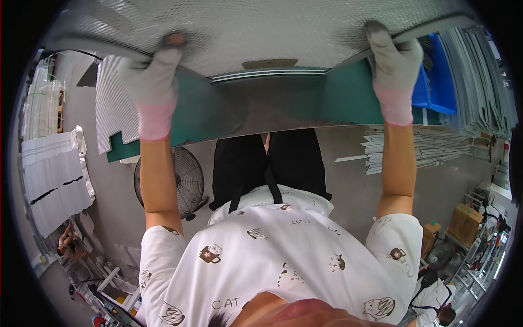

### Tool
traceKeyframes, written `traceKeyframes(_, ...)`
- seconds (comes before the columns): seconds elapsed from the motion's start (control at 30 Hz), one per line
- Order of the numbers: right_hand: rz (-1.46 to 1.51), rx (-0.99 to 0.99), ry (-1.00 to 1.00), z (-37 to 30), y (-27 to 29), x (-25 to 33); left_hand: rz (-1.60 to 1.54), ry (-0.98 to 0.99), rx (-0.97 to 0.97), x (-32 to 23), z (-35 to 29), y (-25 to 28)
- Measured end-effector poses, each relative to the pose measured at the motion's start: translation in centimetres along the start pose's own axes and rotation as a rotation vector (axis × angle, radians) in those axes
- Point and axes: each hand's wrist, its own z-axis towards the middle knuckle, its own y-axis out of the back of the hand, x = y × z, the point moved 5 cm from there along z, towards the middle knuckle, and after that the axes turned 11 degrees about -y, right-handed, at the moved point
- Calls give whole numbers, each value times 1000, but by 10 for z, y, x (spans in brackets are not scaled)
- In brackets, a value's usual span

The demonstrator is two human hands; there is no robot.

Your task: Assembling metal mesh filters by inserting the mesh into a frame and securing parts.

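Note:
A large silvery mesh panel (272,38) with a narrow metal frame is raised over the green-topped workbench (348,90). My left hand (155,82), in a pale glove with a pink cuff, is closed on the panel's left frame edge, its thumb lying over the mesh face. Gloved the same way, my right hand (395,71) grips the opposite edge, thumb also on top. Both thumb tips look darkened. The fingers under the panel are hidden, and its far side runs out of view. A dark oblong patch shows at the near frame bar.
A white perforated sheet (110,103) lies at the bench's left end. On the right are a blue bin (442,87) and many long metal strips (474,76). Pale strips (403,150) lie lower at right. A black floor fan (189,180) stands left of my legs. Other people work behind.

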Motion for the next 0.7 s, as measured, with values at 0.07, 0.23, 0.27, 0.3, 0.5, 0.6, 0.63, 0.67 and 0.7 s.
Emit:
traceKeyframes(0.07, -107, -49, -15, -9, -1, -15, -44, 33, -3, 3, -8, -5)
traceKeyframes(0.23, -145, -39, 16, -12, -3, -8, 100, 15, 37, 12, -12, -3)
traceKeyframes(0.27, -76, 3, -8, -13, -11, -4, 106, 19, 37, 12, -13, -5)
traceKeyframes(0.3, -6, 44, -29, -14, -17, -2, 62, 54, 37, 12, -13, -9)
traceKeyframes(0.5, 51, 61, 0, -14, -15, -13, 36, 75, 124, 18, -13, -19)
traceKeyframes(0.6, -98, 93, -48, -6, -14, -11, -62, 273, 128, 21, -14, -18)
traceKeyframes(0.63, -20, 107, -103, -5, -18, -12, -50, 283, 135, 21, -13, -18)
traceKeyframes(0.67, -81, 141, -99, -1, -18, -11, -88, 296, 124, 21, -13, -16)
traceKeyframes(0.7, -140, 173, -105, 1, -20, -6, -123, 316, 119, 22, -15, -14)
